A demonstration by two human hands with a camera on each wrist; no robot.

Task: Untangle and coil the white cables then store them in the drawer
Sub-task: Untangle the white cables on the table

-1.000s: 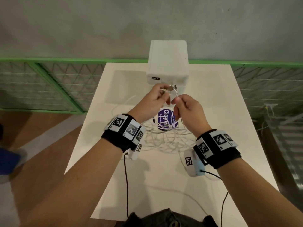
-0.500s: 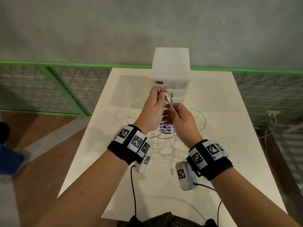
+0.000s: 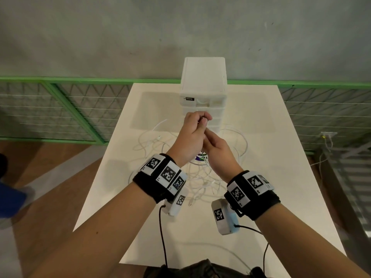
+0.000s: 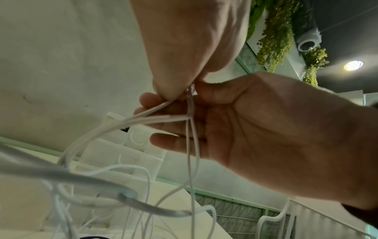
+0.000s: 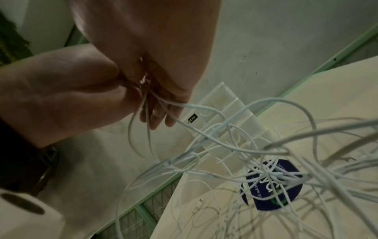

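Both hands are raised together above the table point(image 3: 301, 177): left hand point(image 3: 192, 135) pinches white cables point(image 4: 190, 105); right hand point(image 3: 218, 151) fingers loosely curled, apparently holding the same strands.

left hand point(image 3: 193, 135) | risen above right hand point(image 3: 217, 151) | white cables point(image 4: 190, 122) lifted | connector ends now hidden in grip

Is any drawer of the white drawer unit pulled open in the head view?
No: every drawer front of the white drawer unit sits flush and closed, behind the left hand pinching the white cables.
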